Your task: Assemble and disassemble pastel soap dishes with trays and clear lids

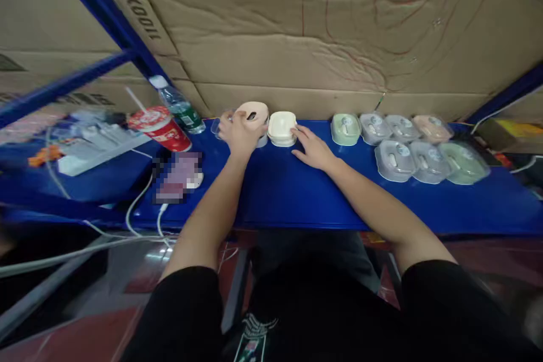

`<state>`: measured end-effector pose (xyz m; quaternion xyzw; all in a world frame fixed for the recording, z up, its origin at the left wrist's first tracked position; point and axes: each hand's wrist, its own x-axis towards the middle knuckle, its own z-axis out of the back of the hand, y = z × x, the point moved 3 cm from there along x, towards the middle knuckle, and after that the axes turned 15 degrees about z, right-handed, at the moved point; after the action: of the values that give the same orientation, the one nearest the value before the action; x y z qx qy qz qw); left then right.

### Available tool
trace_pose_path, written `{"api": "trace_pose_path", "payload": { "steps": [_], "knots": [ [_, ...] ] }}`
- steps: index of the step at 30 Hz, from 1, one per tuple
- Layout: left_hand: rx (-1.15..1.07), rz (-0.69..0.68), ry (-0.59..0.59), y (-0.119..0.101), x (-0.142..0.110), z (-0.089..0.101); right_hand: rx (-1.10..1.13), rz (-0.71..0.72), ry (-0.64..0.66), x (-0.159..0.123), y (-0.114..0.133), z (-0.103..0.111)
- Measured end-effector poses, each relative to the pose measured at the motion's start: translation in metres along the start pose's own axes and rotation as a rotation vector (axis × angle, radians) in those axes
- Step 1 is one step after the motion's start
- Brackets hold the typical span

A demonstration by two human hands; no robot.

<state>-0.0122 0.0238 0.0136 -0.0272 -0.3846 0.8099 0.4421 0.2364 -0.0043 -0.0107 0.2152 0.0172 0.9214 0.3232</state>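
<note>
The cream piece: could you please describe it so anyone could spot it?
On the blue table, toward the cardboard wall, find the right grip. The cream piece is just left of it; unlike the pinkish piece beside it, its top shows no dark mark.

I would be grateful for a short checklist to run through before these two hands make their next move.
1. Left hand at the pale pink, rounded plastic piece with a dark oval mark: ok.
2. Firmness of its grip: cannot tell.
3. Right hand touching the cream, rounded-square plastic stack: ok, fingertips at its right edge.
4. Seven lidded, rounded plastic boxes away from both hands: ok, at the right.
5. Red patterned cup with a straw apart from the left hand: ok.
6. White cable tidy: arguably not ok, it hangs over the front edge.
</note>
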Motion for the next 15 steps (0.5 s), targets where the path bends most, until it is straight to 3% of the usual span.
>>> {"api": "trace_pose_path", "payload": {
  "steps": [5, 9, 12, 15],
  "knots": [
    [0.002, -0.028, 0.011, 0.003, 0.003, -0.002, -0.115, -0.061, -0.055, -0.017, -0.012, 0.039],
    [-0.029, -0.067, 0.062, 0.002, 0.002, -0.002, -0.219, -0.303, -0.071, -0.048, -0.039, 0.069],
    [-0.071, -0.1, 0.074, 0.001, 0.001, -0.001, -0.266, -0.483, 0.02, -0.063, -0.051, 0.071],
    [-0.122, -0.144, 0.05, 0.001, 0.0, -0.001, -0.268, -0.531, 0.008, -0.061, -0.048, 0.067]
  ]
}}
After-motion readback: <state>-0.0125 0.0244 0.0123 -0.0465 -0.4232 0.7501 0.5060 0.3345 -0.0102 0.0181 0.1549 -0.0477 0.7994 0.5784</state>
